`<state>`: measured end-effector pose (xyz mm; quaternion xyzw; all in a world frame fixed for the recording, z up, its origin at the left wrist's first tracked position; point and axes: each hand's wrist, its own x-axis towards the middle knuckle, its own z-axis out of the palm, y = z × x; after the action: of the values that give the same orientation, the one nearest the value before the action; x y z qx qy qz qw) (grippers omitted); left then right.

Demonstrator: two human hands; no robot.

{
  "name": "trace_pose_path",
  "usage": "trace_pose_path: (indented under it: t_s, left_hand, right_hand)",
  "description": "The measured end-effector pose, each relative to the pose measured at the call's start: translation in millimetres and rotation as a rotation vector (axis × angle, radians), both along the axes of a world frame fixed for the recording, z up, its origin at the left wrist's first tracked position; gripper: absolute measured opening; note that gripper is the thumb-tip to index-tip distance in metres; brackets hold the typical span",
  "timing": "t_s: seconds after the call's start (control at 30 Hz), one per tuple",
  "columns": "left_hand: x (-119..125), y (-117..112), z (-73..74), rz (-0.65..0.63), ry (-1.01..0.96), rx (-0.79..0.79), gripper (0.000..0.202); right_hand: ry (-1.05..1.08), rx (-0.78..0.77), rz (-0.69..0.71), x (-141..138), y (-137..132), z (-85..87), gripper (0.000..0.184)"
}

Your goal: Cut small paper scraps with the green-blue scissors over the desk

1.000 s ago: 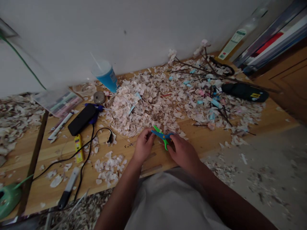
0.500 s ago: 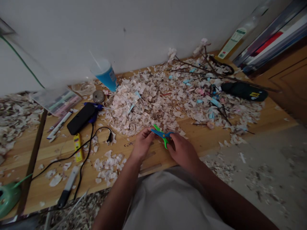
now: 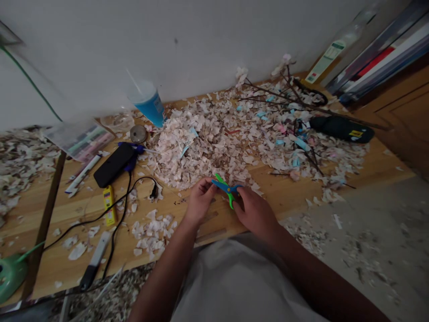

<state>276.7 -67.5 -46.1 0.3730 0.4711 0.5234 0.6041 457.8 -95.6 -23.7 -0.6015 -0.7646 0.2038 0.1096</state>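
Note:
My right hand [image 3: 253,208] is closed on the handles of a pair of scissors [image 3: 228,189], one half blue and the other bright green. The blades stand apart, pointing left and away from me. At the tip of the blue blade, my left hand [image 3: 200,199] has its thumb and fingers pinched together; what lies between them, if anything, is hidden. Just beyond both hands rises a large heap of pale petal-like scraps [image 3: 187,152] with a few light-blue pieces on it.
The wooden table [image 3: 187,214] carries a blue cup [image 3: 154,109], a black phone-like block [image 3: 114,165], a cable [image 3: 125,210], a yellow packet [image 3: 109,205] and a box cutter [image 3: 95,259]. To the right lie twigs [image 3: 284,96] and a dark folded umbrella [image 3: 340,129]. A bottle [image 3: 330,56] stands behind.
Both hands and the scissors hold nearly the same position. The view has shifted very slightly.

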Motion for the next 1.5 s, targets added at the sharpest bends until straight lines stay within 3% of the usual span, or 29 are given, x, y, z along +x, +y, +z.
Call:
trace_pose_path:
  t_s: [0.33,0.57,0.8,0.93,1.2,1.5]
  left_hand:
    - [-0.5,-1.0,-0.6,-0.010,0.094,0.035,0.026]
    - [1.5,-0.5,9.6,-0.025,0.180,-0.002,0.029]
    - [0.7,0.9,9.5,-0.011,0.079,-0.050,0.032]
    - [-1.5,1.2,4.1,-0.002,0.022,-0.047,0.032]
    - [-1.1,0.4,4.8,-0.009,0.005,-0.033,0.030]
    - [1.1,2.8,-0.9,0.111,-0.216,-0.070,0.028]
  right_hand:
    - [0.014,-0.035,-0.002,0.1,1.9,3.0,0.019]
    - [-0.005,-0.076,-0.028,3.5,5.4,6.2,0.012]
    - [0.161,-0.143,-0.088,5.7,5.2,12.2,0.012]
    - [0.125,-0.143,-0.011,1.7,0.3,14.4,0.014]
    - [0.091,-0.104,-0.002,3.6,-1.8,7.6,0.023]
    - [0.072,-0.097,-0.010,-1.0,-4.3,7.7,0.012]
